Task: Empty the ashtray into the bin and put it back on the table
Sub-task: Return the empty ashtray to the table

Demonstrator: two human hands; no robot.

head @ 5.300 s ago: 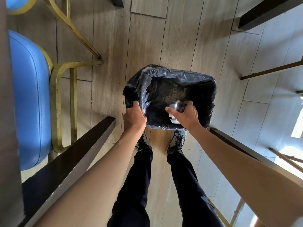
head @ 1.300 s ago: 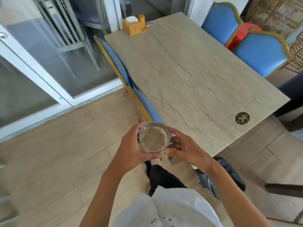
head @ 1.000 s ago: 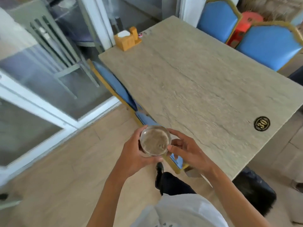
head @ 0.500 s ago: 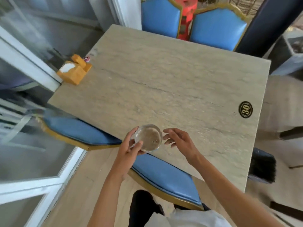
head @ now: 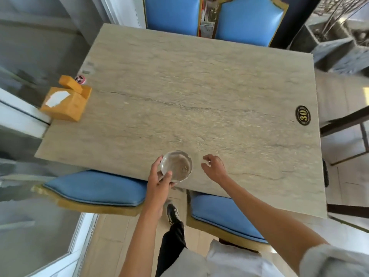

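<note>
Since half a second ago the right hand [head: 213,166] has let go of the round clear glass ashtray [head: 176,166] and drawn off to its side, and the ashtray has come forward over the near edge of the pale stone-patterned desk [head: 199,92]. Now the left hand [head: 159,181] alone holds the ashtray, thumb and fingers clasped round its near rim, while the right hand hovers just beside it, fingers loosely spread and holding nothing. Whether the ashtray already touches the desk cannot be told from this view; it sits low over the edge, between two blue padded chairs [head: 95,188] tucked under it. Only a thin smear of residue shows inside the glass, so the emptying looks done and the step in hand is the return to the desk. Next, I judge, the left hand must lower the ashtray flat, far enough in from the edge that it will not tip off, then open and lift away. An orange wooden napkin box [head: 67,102] stands well apart at the far left.
</note>
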